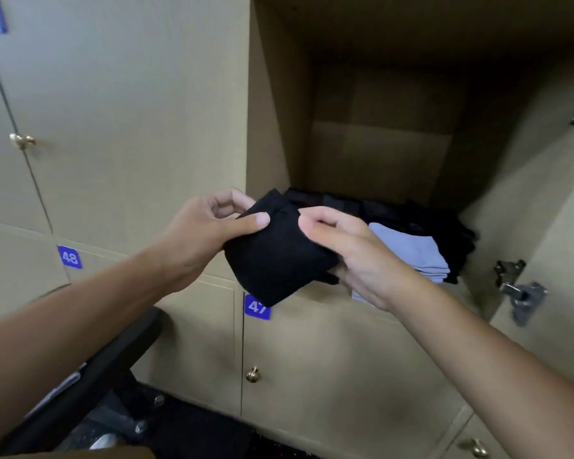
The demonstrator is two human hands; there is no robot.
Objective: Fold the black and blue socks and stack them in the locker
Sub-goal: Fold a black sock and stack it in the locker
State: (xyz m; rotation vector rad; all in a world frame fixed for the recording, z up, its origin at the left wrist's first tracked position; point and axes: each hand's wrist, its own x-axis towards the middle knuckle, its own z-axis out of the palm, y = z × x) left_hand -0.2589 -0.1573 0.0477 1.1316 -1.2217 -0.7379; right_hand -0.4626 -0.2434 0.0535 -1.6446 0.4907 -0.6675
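Single head-worn view, close, looking forward and down into the open locker [378, 154] front

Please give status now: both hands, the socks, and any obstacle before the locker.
Left hand and right hand both grip folded black sock. Blue socks stacked in open locker, black pile behind. Nothing blocks the opening.

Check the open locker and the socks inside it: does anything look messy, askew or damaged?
Nothing looks damaged. The blue socks sit in a neat folded stack inside the locker, but the dark pile behind them looks rumpled. The black sock remains outside, held between the left hand and right hand.
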